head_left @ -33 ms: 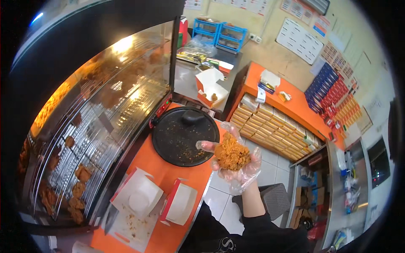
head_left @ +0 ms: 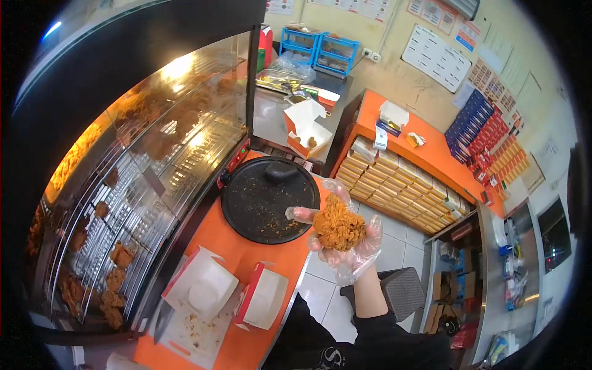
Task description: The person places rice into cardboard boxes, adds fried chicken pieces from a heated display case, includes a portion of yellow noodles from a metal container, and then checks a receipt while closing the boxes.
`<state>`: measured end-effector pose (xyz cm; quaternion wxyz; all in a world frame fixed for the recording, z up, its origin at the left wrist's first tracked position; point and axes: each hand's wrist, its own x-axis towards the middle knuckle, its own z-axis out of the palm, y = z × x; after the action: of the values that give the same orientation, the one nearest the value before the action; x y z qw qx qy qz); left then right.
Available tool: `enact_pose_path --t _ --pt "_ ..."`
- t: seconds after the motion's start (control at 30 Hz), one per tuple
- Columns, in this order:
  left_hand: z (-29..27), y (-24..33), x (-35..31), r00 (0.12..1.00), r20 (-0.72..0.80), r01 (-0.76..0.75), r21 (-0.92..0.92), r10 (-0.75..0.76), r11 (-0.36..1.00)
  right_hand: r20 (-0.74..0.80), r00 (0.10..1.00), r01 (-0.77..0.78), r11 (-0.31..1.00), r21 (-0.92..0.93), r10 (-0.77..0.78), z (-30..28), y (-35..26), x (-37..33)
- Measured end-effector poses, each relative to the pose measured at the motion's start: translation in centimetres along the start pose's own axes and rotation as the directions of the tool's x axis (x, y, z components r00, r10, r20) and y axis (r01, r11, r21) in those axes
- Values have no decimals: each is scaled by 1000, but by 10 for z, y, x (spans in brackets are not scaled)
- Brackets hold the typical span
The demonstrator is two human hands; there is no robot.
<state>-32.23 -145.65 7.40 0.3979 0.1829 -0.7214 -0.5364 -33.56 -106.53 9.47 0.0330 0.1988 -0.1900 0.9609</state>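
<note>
My right hand [head_left: 356, 250], in a clear plastic glove, holds a piece of fried chicken [head_left: 339, 228]. Its fingers curl around the crumbed piece from below and from the sides, and some fingertips stick out past it. The chicken is up in front of me, just right of a round black tray [head_left: 246, 203] scattered with crumbs. Two open red-and-white cardboard boxes, a larger box [head_left: 206, 287] and a smaller box [head_left: 264, 297], stand nearer on the orange counter [head_left: 213, 237]. My left hand is out of view.
A lit glass display cabinet [head_left: 154, 160] with wire racks and fried chicken fills the left. Beyond the tray, another open box [head_left: 302, 132] stands on a metal table. An orange-topped shelf [head_left: 425, 151] holds stacked cartons. A dark woven stool [head_left: 401, 293] stands right of my forearm.
</note>
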Motion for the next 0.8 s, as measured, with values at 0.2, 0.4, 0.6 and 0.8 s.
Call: enact_pose_path --t 0.2,0.4,0.6,0.8 --pt "-5 7 -7 1000 5 1 -15 -1 1000 24 999 -32 993 109 29 4 -3 -7" --pt "-38 -4 -2 997 -70 31 -26 -33 999 -226 974 91 953 291 -23 20 52 15" --pt "-78 -26 -19 985 -161 51 -85 -64 995 -8 832 -505 749 -429 555 29 113 38" --pt "-115 -52 -35 907 -344 202 -146 -241 968 219 941 278 -226 -933 257 53 256 153"
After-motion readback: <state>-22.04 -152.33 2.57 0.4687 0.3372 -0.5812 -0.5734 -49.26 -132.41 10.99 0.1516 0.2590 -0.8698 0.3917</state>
